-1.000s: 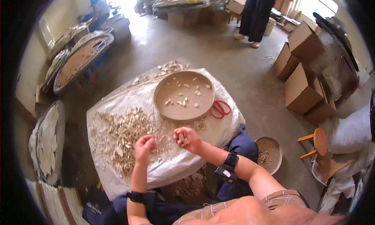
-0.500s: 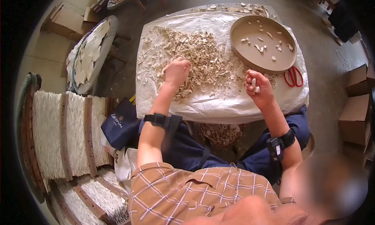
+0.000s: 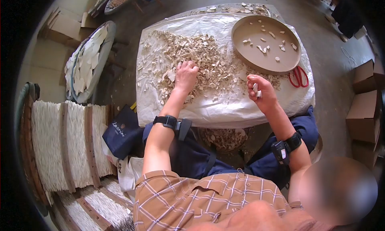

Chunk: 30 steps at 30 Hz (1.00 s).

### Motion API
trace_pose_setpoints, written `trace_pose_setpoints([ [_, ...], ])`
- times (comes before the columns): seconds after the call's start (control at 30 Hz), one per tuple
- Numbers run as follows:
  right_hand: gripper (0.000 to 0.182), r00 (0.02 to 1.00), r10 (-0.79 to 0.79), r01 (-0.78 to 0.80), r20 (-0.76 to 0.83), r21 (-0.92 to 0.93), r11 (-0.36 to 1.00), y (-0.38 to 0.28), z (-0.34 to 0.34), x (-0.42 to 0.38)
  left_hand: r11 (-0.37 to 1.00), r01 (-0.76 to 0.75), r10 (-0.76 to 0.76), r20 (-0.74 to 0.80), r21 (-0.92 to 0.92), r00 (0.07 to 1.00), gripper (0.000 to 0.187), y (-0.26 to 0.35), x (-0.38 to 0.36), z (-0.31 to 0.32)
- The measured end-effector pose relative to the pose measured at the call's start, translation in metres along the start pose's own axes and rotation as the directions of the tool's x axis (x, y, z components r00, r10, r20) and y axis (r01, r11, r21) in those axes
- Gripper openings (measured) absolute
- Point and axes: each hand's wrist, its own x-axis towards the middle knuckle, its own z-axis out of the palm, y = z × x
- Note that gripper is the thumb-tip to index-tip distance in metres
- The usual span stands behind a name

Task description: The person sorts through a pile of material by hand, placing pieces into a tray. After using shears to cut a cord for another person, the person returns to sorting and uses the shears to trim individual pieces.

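My left hand [image 3: 186, 76] rests on a heap of pale, dried-looking chips [image 3: 212, 56], palm down, with its fingers stretched and slightly apart on the pieces. A wider flat chip [image 3: 171, 75] lies just left of it. To the right, above the near part of the cloth, my right hand [image 3: 262, 94] is curled palm up around a few whitish chips [image 3: 256, 90]. A round brown tray [image 3: 262, 62] stands beyond it, with several pale pieces spread over its bottom. Red-handled scissors [image 3: 298, 76] lie beside the tray, their blades mostly hidden.
White sheeting [image 3: 216, 108] covers the table. Under its near edge a container holds more chips [image 3: 224, 139]. Racks of stacked white sheets [image 3: 50, 145] and a dark blue bag [image 3: 123, 131] stand left. Cardboard boxes [image 3: 363, 110] are at right. Another person's dark clothing [image 3: 347, 16] shows far right.
My left hand has moved slightly right and down, its fingers going from curled to stretched over the heap. My right hand keeps its chips. The whole view has shifted a little.
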Motion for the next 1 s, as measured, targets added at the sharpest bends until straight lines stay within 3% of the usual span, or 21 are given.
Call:
trace_pose_setpoints([
  [0.17, 0.015, 1.000, -0.001, 0.001, -0.016, -0.030, 1.000, 0.000, 0.002, -0.002, 1.000, -0.002, 0.004, -0.096, 0.021, 0.995, 0.010, -0.001, 0.005, -0.001],
  [0.23, 0.015, 1.000, -0.009, 0.008, -0.019, -0.047, 0.999, 0.001, 0.002, -0.002, 0.910, 0.198, -0.247, -0.093, -0.364, 0.965, 0.010, 0.001, 0.010, -0.004],
  [0.27, 0.015, 1.000, -0.012, 0.011, -0.022, -0.064, 0.998, 0.001, 0.002, -0.002, 0.741, 0.315, -0.366, 0.037, -0.593, 0.930, 0.013, 0.002, 0.012, -0.005],
  [0.3, 0.015, 1.000, -0.024, 0.023, -0.019, -0.067, 0.998, 0.002, 0.002, -0.001, 0.744, 0.305, -0.362, 0.025, -0.595, 0.932, 0.013, 0.002, 0.013, -0.007],
  [0.37, 0.014, 1.000, -0.013, 0.011, -0.018, -0.093, 0.996, 0.003, 0.002, -0.001, 0.623, 0.353, -0.399, 0.104, -0.698, 0.911, 0.013, 0.001, 0.012, -0.012],
  [0.43, 0.014, 1.000, -0.016, 0.015, -0.008, -0.087, 0.996, 0.004, 0.003, -0.001, 0.670, 0.347, -0.395, 0.081, -0.656, 0.915, 0.012, 0.002, 0.011, -0.017],
  [0.5, 0.014, 0.999, 0.000, -0.004, -0.037, -0.128, 0.992, 0.005, 0.005, -0.001, 0.901, 0.161, -0.215, -0.090, -0.403, 0.973, 0.013, -0.001, 0.008, -0.006],
  [0.57, 0.014, 0.999, -0.002, -0.002, -0.032, -0.129, 0.992, 0.009, 0.005, -0.001, 0.921, 0.178, -0.210, -0.057, -0.345, 0.976, 0.013, 0.004, 0.004, 0.001],
  [0.63, 0.013, 1.000, 0.005, -0.003, 0.014, -0.131, 0.991, 0.010, 0.005, -0.001, 0.974, 0.148, -0.158, -0.050, -0.172, 0.986, 0.014, 0.007, 0.007, 0.007],
  [0.83, 0.012, 1.000, 0.013, -0.012, 0.007, -0.136, 0.991, 0.010, 0.003, -0.003, 0.995, 0.086, -0.094, -0.145, -0.058, 0.985, 0.011, 0.003, 0.008, 0.013],
  [0.9, 0.012, 1.000, 0.005, -0.005, 0.003, -0.136, 0.991, 0.009, 0.003, -0.002, 0.957, 0.148, -0.198, -0.187, -0.247, 0.962, 0.009, 0.006, 0.011, 0.005],
  [0.93, 0.012, 1.000, 0.004, -0.004, 0.001, -0.132, 0.991, 0.009, 0.003, -0.002, 0.958, 0.145, -0.194, -0.186, -0.247, 0.963, 0.009, 0.009, 0.013, -0.002],
  [0.97, 0.011, 1.000, 0.001, 0.000, 0.008, -0.130, 0.992, 0.008, 0.004, -0.003, 0.801, 0.252, -0.321, -0.035, -0.544, 0.946, 0.008, 0.013, 0.016, -0.008],
  [1.0, 0.011, 1.000, -0.001, 0.003, 0.015, -0.128, 0.992, 0.008, 0.004, -0.003, 0.543, 0.359, -0.388, 0.152, -0.759, 0.909, 0.006, 0.018, 0.018, -0.014],
])
